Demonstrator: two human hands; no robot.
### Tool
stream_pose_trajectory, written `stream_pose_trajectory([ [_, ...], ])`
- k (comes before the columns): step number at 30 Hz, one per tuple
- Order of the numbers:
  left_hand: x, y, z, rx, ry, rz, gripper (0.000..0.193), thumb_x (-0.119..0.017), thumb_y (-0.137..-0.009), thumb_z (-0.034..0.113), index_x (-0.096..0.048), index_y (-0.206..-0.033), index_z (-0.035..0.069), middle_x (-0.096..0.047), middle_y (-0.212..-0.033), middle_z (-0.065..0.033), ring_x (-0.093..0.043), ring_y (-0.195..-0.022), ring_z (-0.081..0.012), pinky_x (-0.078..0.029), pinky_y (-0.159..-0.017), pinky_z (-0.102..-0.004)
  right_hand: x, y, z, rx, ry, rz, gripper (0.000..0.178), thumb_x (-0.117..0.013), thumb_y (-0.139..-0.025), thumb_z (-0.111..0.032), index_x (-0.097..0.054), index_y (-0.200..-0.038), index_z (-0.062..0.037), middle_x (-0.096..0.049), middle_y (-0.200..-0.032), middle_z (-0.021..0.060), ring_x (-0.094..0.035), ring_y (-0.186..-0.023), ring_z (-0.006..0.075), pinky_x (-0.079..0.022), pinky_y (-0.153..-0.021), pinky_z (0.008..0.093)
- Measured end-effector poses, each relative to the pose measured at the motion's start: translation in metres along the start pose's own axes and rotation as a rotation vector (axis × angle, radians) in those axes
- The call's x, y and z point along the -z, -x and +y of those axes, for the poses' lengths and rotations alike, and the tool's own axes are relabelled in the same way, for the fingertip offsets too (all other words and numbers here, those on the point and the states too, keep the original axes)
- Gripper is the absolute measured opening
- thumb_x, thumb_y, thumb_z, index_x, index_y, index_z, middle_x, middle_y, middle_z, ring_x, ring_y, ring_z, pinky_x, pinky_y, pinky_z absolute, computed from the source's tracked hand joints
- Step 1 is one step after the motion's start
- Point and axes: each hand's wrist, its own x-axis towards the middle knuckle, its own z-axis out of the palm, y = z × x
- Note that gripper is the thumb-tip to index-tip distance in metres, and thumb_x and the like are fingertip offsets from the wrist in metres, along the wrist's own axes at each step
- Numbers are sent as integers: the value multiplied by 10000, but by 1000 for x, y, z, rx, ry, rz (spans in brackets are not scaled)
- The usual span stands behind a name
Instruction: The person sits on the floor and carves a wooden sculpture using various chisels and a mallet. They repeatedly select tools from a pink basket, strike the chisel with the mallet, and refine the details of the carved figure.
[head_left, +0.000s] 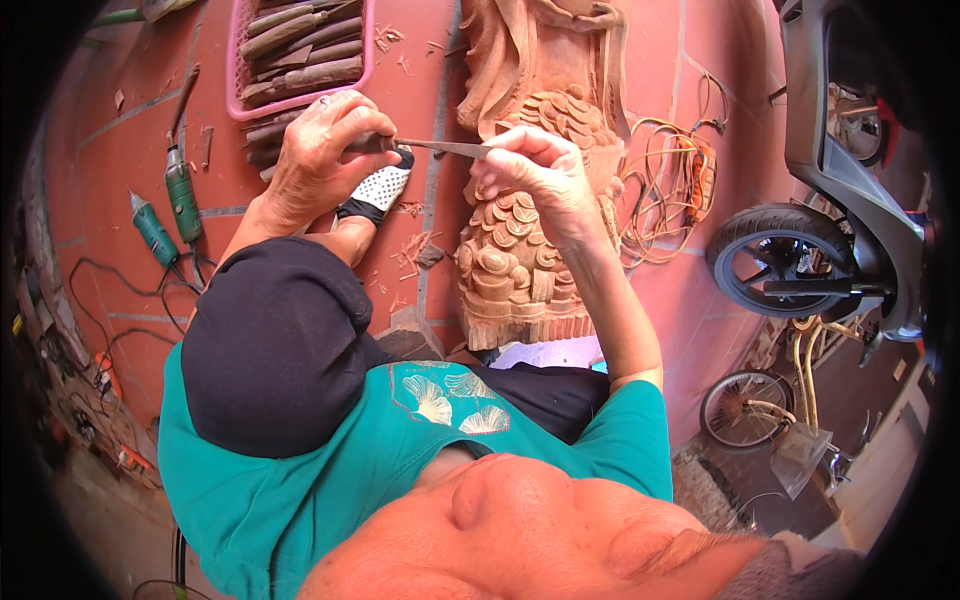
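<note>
My left hand (318,150) is closed round the dark handle of a carving chisel (440,147). Its narrow metal blade points right, toward my right hand (545,178), whose thumb and fingers are pinched together at the blade's tip. Both hands are raised, with the tool held level between them. Beneath my right hand and forearm lies a large reddish-brown wood carving (520,265), cut with rounded, scale-like and curled shapes and flowing folds at its far end. Part of the carving is hidden by that hand.
A pink plastic basket (369,45) of wooden-handled tools (305,55) stands at far left. Green power tools (180,195) with cords lie on the red tiles. Wood chips (412,258) are scattered near my foot. A coiled orange cord (650,190) and a motorbike wheel (780,260) are at right.
</note>
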Motion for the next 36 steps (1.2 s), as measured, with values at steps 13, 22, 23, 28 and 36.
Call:
stream_pose_trajectory([
  [13,1,27,-47,252,-37,-84,296,-815,-711,92,-635,-944,68,-616,-880,-77,-624,-856,-282,-501,-754,-390,75,-11,0,320,581,454,288,-597,-1012,-263,-687,-910,-9,-696,-854,56,-630,-807,131,-491,-766,280],
  [22,50,5,-194,233,-418,-22,186,-712,-878,234,-645,-1025,142,-620,-924,-92,-657,-862,-324,-543,-745,-439,116,-35,38,461,1187,559,305,-544,-1012,-287,-675,-1189,-76,-653,-1259,101,-566,-1215,282,-412,-1058,388],
  [23,56,-4,-212,230,-482,-56,195,-706,-884,240,-649,-1050,155,-628,-942,-92,-659,-876,-326,-537,-756,-444,116,-34,39,457,1173,568,299,-545,-1012,-284,-681,-1173,-72,-656,-1252,103,-572,-1207,281,-417,-1052,386],
  [28,68,-41,-275,176,-641,-161,252,-710,-866,199,-660,-1112,178,-601,-926,-107,-639,-898,-332,-514,-785,-458,116,-34,40,443,1102,613,274,-557,-1007,-260,-704,-1100,-48,-669,-1221,112,-595,-1175,276,-435,-1027,375],
  [36,20,-40,-324,235,-510,-161,231,-667,-906,210,-712,-1132,205,-592,-896,-115,-612,-908,-328,-485,-793,-463,117,-33,42,449,1075,649,241,-562,-1005,-204,-695,-1082,-19,-683,-1180,125,-620,-1133,274,-447,-1010,365],
])
